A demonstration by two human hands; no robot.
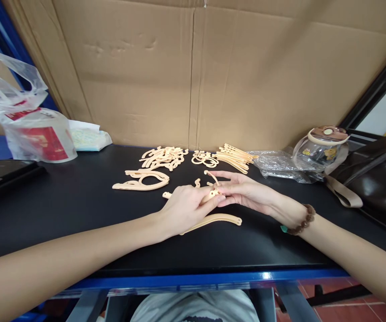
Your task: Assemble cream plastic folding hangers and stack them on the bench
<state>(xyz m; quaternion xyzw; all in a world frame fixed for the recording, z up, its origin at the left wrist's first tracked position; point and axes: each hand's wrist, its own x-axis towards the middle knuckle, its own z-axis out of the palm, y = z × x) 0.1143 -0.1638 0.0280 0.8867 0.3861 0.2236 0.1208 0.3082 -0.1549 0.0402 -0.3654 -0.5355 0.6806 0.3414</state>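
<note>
My left hand [184, 205] is closed around a cream plastic hanger arm [210, 195]; one end sticks out past my thumb, and the other pokes out left of the hand. Fingertips of my right hand [249, 192] pinch a thin curved hanger hook [212, 176] against that end. How the two parts meet is partly hidden by my fingers. Below my hands a loose curved hanger arm [224, 218] lies on the black tabletop [263, 250]. A small curved piece [197, 183] rests just beyond my left hand. Further left lies a folded cream hanger [155, 183].
Along the cardboard backing are piles of curved pieces [166, 157], rings [205, 159] and long arms [235, 157]. Clear plastic wrap [273, 165] and a transparent strapped bottle [323, 150] stand right. A bagged tub [45, 136], tissue pack [90, 136] and phone [6, 172] occupy the left.
</note>
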